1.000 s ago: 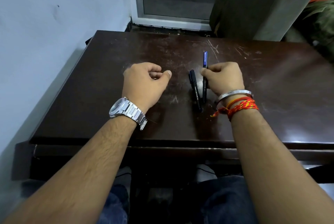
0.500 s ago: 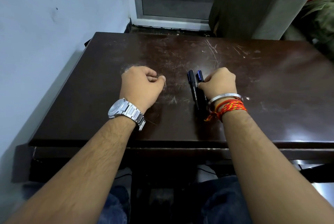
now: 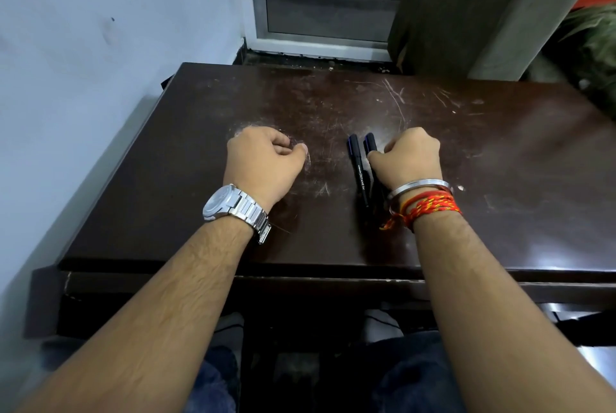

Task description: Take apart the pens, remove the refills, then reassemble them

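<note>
Two dark pens with blue caps lie side by side on the dark wooden table (image 3: 506,159), pointing away from me. The left pen (image 3: 358,170) lies free, its white lettering showing. The right pen (image 3: 369,143) shows only its cap end; the remainder is hidden under my right hand (image 3: 410,159), which is curled with the thumb pressed on the pen's barrel. My left hand (image 3: 264,162) rests as a loose fist on the table, apart from the pens, with nothing in it.
A pale wall runs along the table's left side. Beyond the far edge are a metal-framed glass panel (image 3: 328,9) and a dark upright board (image 3: 473,5). The tabletop is scratched. My knees are under the near edge.
My right hand drew the right pen back toward me until it lay level beside the left pen. My left hand stayed a fist in place.
</note>
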